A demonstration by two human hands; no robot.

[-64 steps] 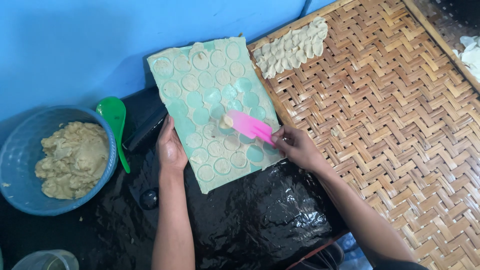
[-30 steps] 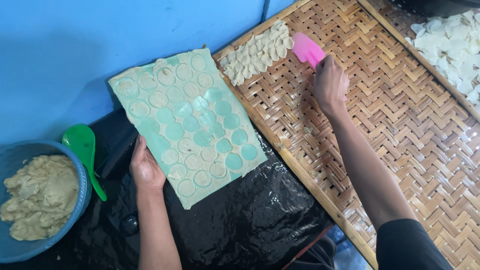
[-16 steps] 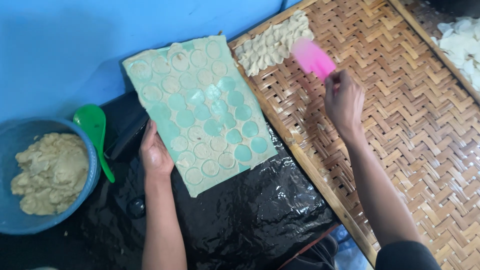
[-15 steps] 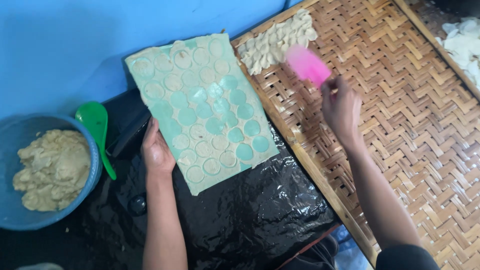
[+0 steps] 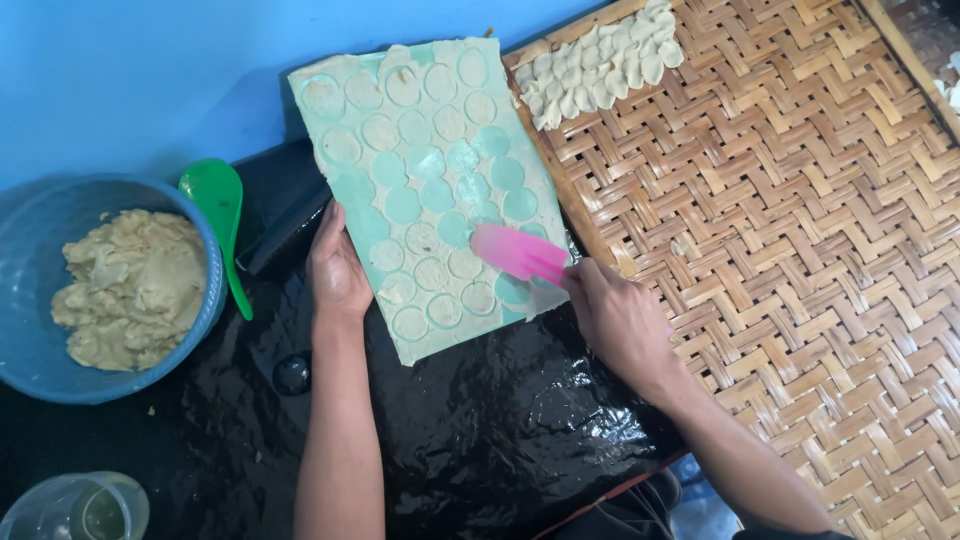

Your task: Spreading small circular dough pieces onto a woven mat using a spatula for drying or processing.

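Black wet plastic sheet (image 5: 480, 430) is covering the table, blue wall (image 5: 130, 80) behind it. Green mould board (image 5: 430, 190) is lying tilted on the sheet, its far end reaching toward the wall, its right edge just beside the woven bamboo tray (image 5: 800, 250).

Left hand (image 5: 337, 272) is resting flat on the board's left edge near the bottom, fingers pressing on it, grip not closed around anything.

Right hand (image 5: 620, 320) is gripping a pink scraper (image 5: 518, 254), grip closed on its handle end. Scraper blade is lying on the board's lower right part, touching the surface among the round dough discs (image 5: 440, 265). Some disc slots are showing bare green, others are filled with pale dough.

Pile of lifted pale discs (image 5: 600, 65) is sitting at the tray's far left corner, just right of the board's top. More pale pieces are barely showing at the top right edge, too cropped to tell.

Blue bowl (image 5: 30, 290) with beige dough (image 5: 130, 290) is sitting at far left, well apart from the board. Green spoon (image 5: 215, 205) is lying between bowl and board. Clear cup (image 5: 75, 508) is at bottom left.
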